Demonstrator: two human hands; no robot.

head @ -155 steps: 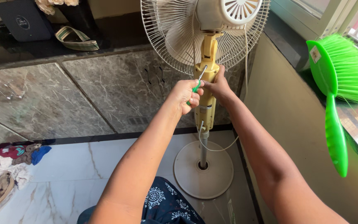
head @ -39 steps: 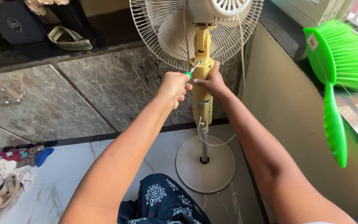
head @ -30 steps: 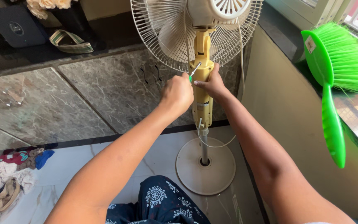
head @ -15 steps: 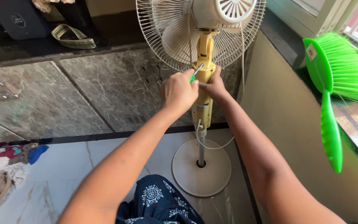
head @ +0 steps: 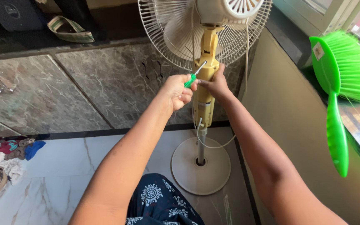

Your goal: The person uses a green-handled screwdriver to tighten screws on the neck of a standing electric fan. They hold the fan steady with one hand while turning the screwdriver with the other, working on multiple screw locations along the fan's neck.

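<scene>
**Screwdriver at the fan post**

At the yellow post of a standing fan point(head: 205, 79), both hands meet just below the wire cage. The left hand point(head: 176, 91) is curled tight around the green handle of a small screwdriver point(head: 193, 76), whose metal shaft slants up and to the right, its tip against the post or just short of it. The right hand point(head: 216, 83) is closed on the post from the right side, fingers wrapped round the back and thumb at the front, close to the screwdriver's tip.

The fan stands on a round white base point(head: 201, 166) on the pale marble floor point(head: 55, 179), with a white cord point(head: 213, 143) looping down from the post. Behind it runs a low wall faced in dark veined stone, topped by a dark ledge where a striped sandal point(head: 69, 30) lies. On the right, a bright green brush point(head: 340, 83) with long bristles rests on the window ledge, bristles up and handle hanging down the wall. A heap of clothes point(head: 3, 160) lies on the floor at the far left. Dark patterned fabric covers the person's knee at the bottom edge.
</scene>
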